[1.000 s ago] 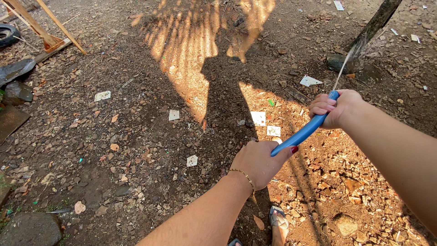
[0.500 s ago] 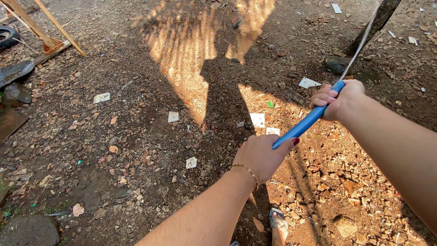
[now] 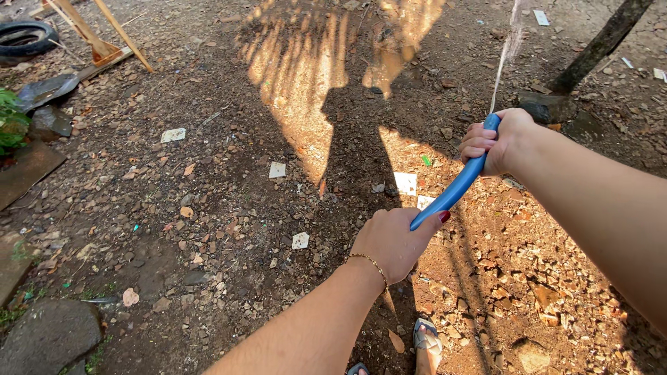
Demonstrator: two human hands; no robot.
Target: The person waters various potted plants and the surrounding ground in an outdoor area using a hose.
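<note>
A blue hose (image 3: 451, 192) runs diagonally between both my hands. My left hand (image 3: 393, 243), with a thin gold bracelet, grips its lower part. My right hand (image 3: 501, 141) is closed round the upper end, thumb near the opening. A thin stream of water (image 3: 506, 55) shoots up and away from that end over the bare dirt. My shadow (image 3: 351, 153) falls across the ground ahead.
A slanted tree trunk (image 3: 602, 43) with a stone at its base stands at the upper right. Wooden legs (image 3: 104, 35), a tyre (image 3: 26, 36) and a dark sheet lie upper left. Flat stones (image 3: 48, 337) sit lower left. White scraps (image 3: 173, 135) dot the dirt. My sandalled foot (image 3: 424, 342) is below.
My right hand has lifted and turned the hose end to the left, so the stream now goes left of the tree trunk instead of toward it. The view has shifted slightly.
</note>
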